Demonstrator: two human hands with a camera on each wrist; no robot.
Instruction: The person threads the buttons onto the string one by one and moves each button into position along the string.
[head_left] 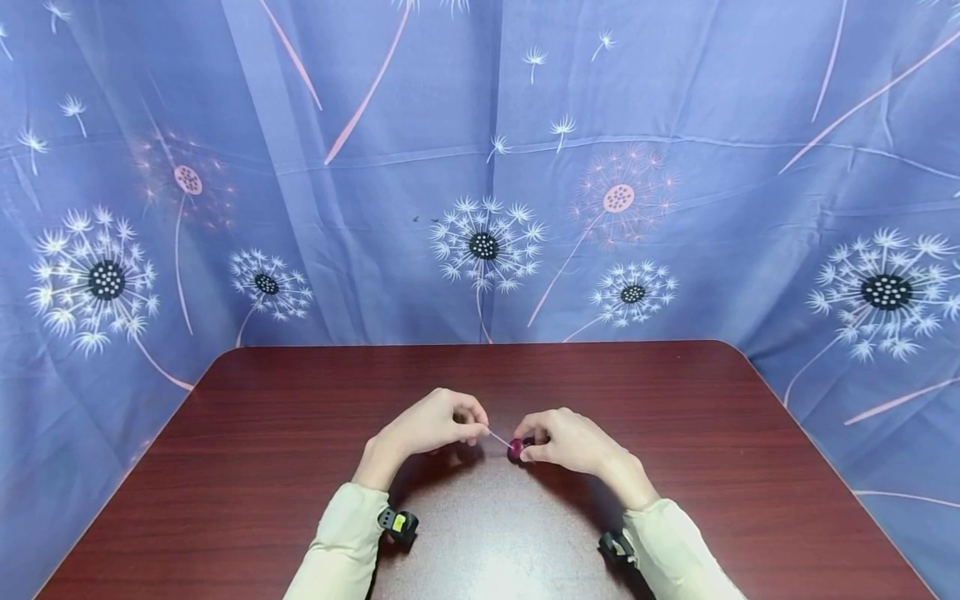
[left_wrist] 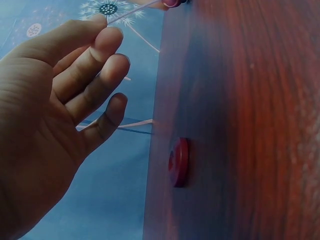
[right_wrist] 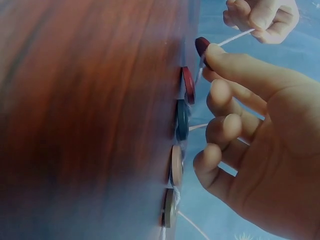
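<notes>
My left hand (head_left: 438, 421) pinches a thin pale cord (head_left: 498, 437) between thumb and forefinger, its other fingers loosely bent. From there the cord slants down to a dark red button (head_left: 515, 450), which my right hand (head_left: 577, 442) pinches by the edge just above the table. In the right wrist view the held button (right_wrist: 202, 46) is tilted, and the cord (right_wrist: 235, 38) runs from it to the left hand (right_wrist: 262, 19). Whether the cord passes through its hole cannot be told. A separate red button (left_wrist: 179, 162) lies on the table beneath my left hand.
A row of buttons lies below my right hand: a red button (right_wrist: 188, 85), a dark teal button (right_wrist: 182, 120), a beige button (right_wrist: 176, 165) and an olive button (right_wrist: 169, 207). The reddish-brown table (head_left: 262, 467) meets a blue dandelion-print curtain (head_left: 360, 250) behind.
</notes>
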